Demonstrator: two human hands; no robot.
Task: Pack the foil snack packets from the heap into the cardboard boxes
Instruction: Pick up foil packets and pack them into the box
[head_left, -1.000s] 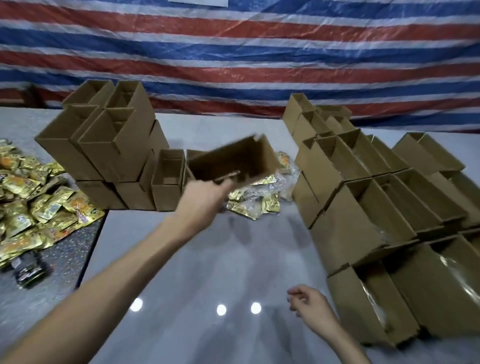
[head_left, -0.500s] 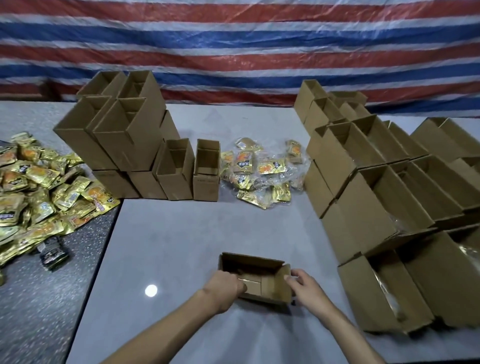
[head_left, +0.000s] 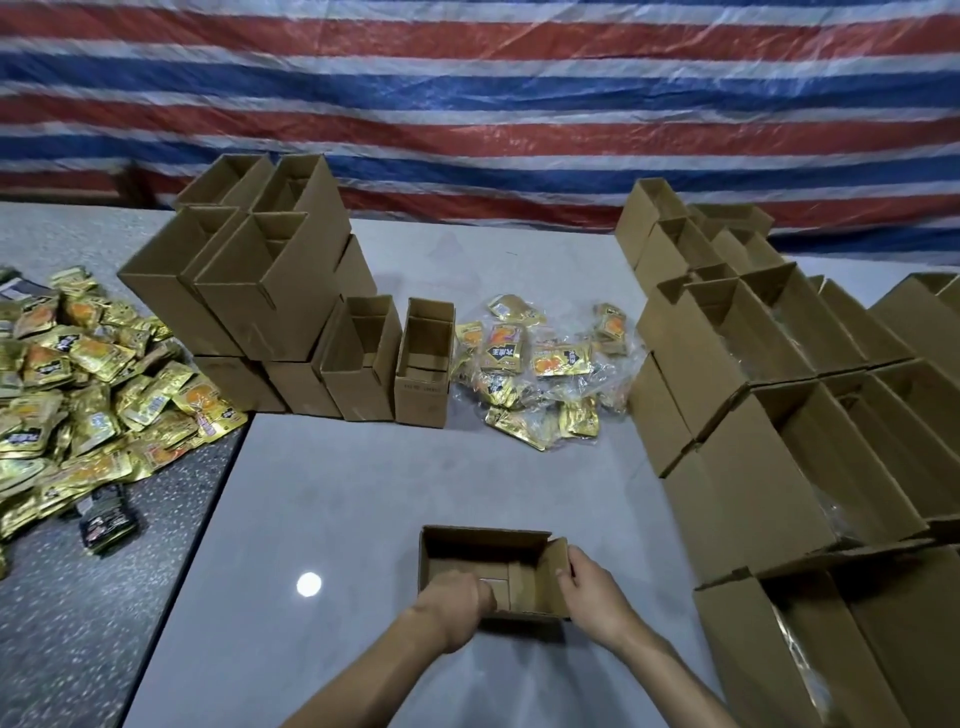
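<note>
A small open cardboard box (head_left: 483, 548) stands on the grey table (head_left: 337, 519) right in front of me, its inside bare. My left hand (head_left: 454, 605) grips its near left wall, fingers curled over the rim. My right hand (head_left: 592, 590) holds its right end flap. A big heap of gold foil snack packets (head_left: 88, 384) lies on the dark speckled table to the left. A smaller pile of gold packets (head_left: 540, 374), partly in clear plastic, lies at the table's middle back.
A stack of open cardboard boxes (head_left: 270, 291) rises at the back left, with two single boxes (head_left: 423, 358) beside it. Many more open boxes (head_left: 779, 395) crowd the right side, some lined with clear plastic. A striped tarp (head_left: 478, 104) hangs behind.
My left hand brought a box from the back row down onto the table in front of me. My right hand came up to hold its right end. The view has tilted slightly.
</note>
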